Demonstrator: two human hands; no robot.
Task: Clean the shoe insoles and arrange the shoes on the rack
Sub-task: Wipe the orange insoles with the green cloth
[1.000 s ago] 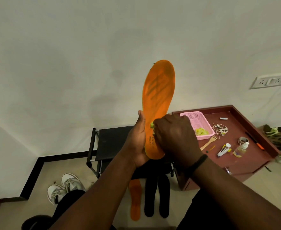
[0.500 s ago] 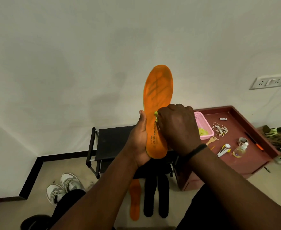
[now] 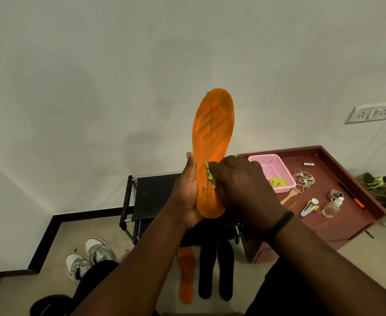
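An orange insole (image 3: 213, 133) stands upright in front of the wall, its heel end cupped in my left hand (image 3: 186, 195). My right hand (image 3: 242, 185) grips a small yellow-green cloth (image 3: 209, 172) and presses it against the insole's lower half. On the floor below lie a second orange insole (image 3: 186, 277) and two black insoles (image 3: 216, 270). A black shoe rack (image 3: 151, 195) stands behind my hands. A pair of grey-white sneakers (image 3: 88, 256) sits on the floor at the left.
A maroon low table (image 3: 351, 201) at the right holds a pink basket (image 3: 273, 169) with yellow cloth in it, a coiled cable, a wooden fork, a small clear bottle (image 3: 332, 206) and pens. A wall socket (image 3: 373, 114) is at the right.
The insole sank slightly in view over the second. My right hand slid the cloth up along its lower half, from near the heel toward the middle.
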